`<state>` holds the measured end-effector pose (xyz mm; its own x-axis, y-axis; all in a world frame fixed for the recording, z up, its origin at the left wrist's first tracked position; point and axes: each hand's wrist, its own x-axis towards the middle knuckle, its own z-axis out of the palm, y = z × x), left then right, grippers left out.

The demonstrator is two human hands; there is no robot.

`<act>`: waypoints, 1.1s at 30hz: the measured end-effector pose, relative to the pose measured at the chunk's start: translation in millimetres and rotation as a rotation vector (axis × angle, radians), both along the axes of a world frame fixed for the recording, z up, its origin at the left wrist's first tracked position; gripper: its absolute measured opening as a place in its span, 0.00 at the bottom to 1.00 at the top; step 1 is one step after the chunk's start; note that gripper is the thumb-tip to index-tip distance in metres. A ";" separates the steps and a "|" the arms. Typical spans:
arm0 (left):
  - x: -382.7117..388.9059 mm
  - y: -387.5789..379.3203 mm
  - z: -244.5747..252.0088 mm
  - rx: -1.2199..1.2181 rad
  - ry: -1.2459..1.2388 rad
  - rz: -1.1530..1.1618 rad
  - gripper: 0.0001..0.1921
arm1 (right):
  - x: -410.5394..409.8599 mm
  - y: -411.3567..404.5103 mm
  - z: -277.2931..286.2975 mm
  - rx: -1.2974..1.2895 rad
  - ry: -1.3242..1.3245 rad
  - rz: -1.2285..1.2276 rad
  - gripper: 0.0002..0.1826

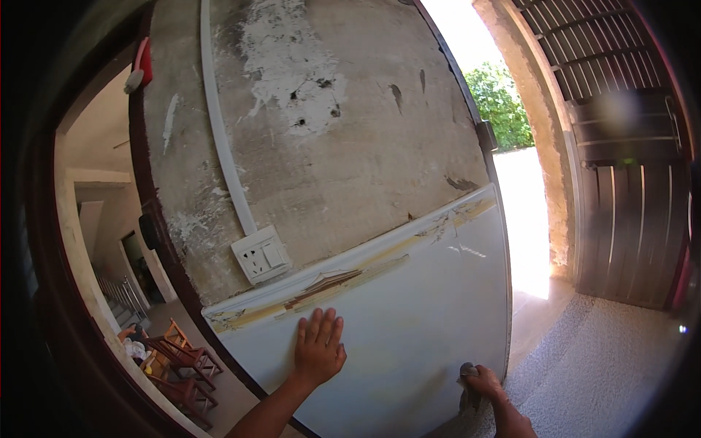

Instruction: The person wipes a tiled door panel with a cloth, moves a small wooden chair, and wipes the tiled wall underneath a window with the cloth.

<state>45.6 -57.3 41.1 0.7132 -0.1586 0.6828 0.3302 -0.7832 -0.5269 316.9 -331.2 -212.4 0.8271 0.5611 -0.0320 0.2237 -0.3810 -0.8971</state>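
A glossy white wall panel (405,328) covers the lower part of a bare plaster wall (350,180). Its upper band carries a painted roof and branches in gold and brown. My left hand (320,347) lies flat on the panel below the painted roof, fingers slightly apart, holding nothing. Lower right, my right hand (484,381) grips a bunched grey cloth (468,391) at the panel, with part of the cloth hanging down. The hand hides some of the cloth.
A white socket and switch plate (262,255) sits above the panel, below a cable conduit (222,137). Wooden chairs (189,356) and a partly visible person (134,339) appear through the left doorway. Right, a metal gate (630,219) flanks a sunlit opening.
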 end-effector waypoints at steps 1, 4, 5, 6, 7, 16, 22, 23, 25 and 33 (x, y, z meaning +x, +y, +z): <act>-12.0 -1.6 -15.9 -0.048 0.036 -0.006 0.31 | -0.7 1.2 1.0 -0.033 -0.011 -0.023 0.32; -63.3 -8.1 -75.2 -0.139 0.174 -0.003 0.27 | -7.7 5.2 4.6 -0.074 -0.039 -0.023 0.33; -82.9 -10.2 -97.6 -0.212 0.214 0.014 0.27 | -9.4 5.6 5.1 -0.090 -0.040 -0.023 0.33; -104.5 -14.0 -125.7 -0.287 0.246 0.034 0.27 | -10.8 7.4 5.3 -0.089 -0.058 -0.010 0.33; -123.7 -15.9 -163.4 -0.436 0.319 0.139 0.28 | -13.2 8.7 4.5 -0.102 -0.028 -0.040 0.32; -245.2 -28.3 -359.0 -1.020 0.249 0.535 0.21 | -7.3 46.1 -20.3 0.239 -0.002 -0.156 0.25; -230.9 -46.5 -360.5 -0.856 -0.009 0.394 0.18 | -4.7 95.2 154.9 0.999 -0.361 -0.208 0.21; -227.6 -55.0 -352.5 -0.887 -0.010 0.412 0.17 | -1.7 109.0 178.3 1.101 -0.390 -0.276 0.21; -215.4 -60.9 -325.9 -0.926 -0.011 0.428 0.17 | 7.1 137.2 204.5 1.073 -0.476 -0.335 0.22; -139.3 -128.5 -83.1 -2.232 -0.024 -0.930 0.22 | -157.9 173.0 188.7 0.616 -0.836 0.038 0.25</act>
